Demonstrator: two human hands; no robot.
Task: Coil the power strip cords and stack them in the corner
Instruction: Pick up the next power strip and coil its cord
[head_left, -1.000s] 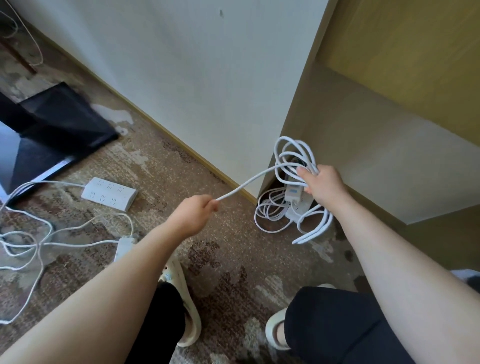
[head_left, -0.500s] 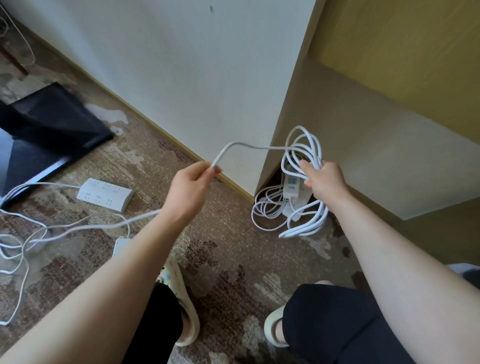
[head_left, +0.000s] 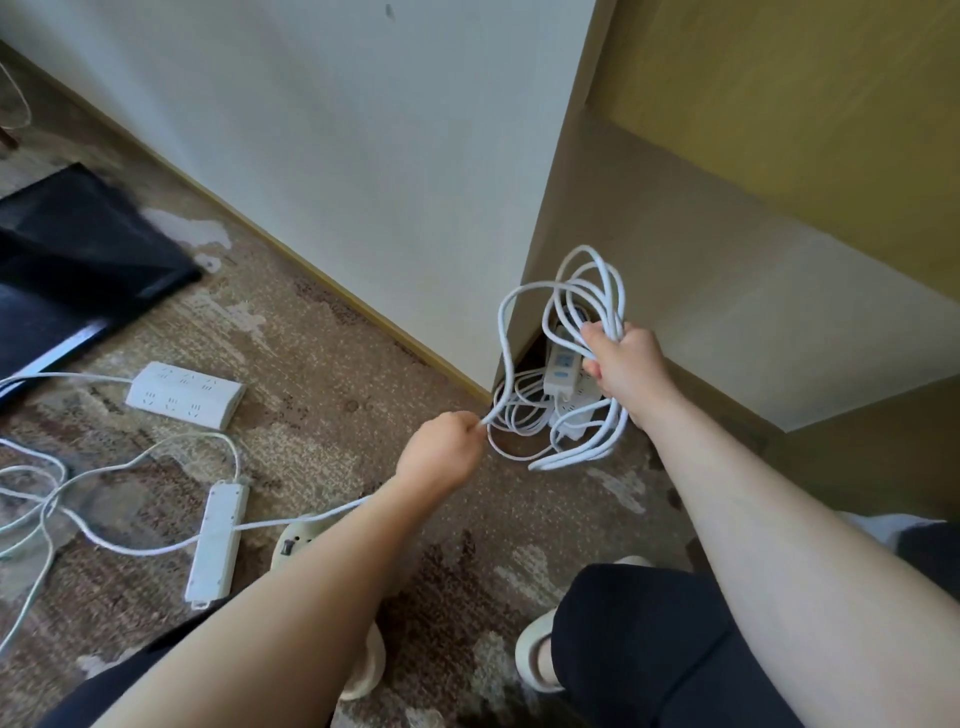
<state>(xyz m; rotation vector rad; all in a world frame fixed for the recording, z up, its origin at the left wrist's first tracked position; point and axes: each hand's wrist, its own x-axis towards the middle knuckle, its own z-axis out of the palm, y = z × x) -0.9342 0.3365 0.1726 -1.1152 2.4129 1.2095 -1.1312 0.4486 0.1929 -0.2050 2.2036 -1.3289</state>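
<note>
My right hand grips a bundle of white cord loops above the corner. My left hand pinches the same white cord, which runs back along my forearm to a long narrow power strip on the carpet. In the corner below my right hand lie coiled cords with white power strips. A wider white power strip lies on the carpet to the left, its cord running off left.
A white wall meets a tan cabinet side at the corner. A black flat object lies on the floor at the left. Loose white cords tangle at the far left. My feet in pale slippers stand below.
My left hand brought a length of cord up to the right hand's bundle, then dropped down and right along the cord. The narrow strip has slid closer.
</note>
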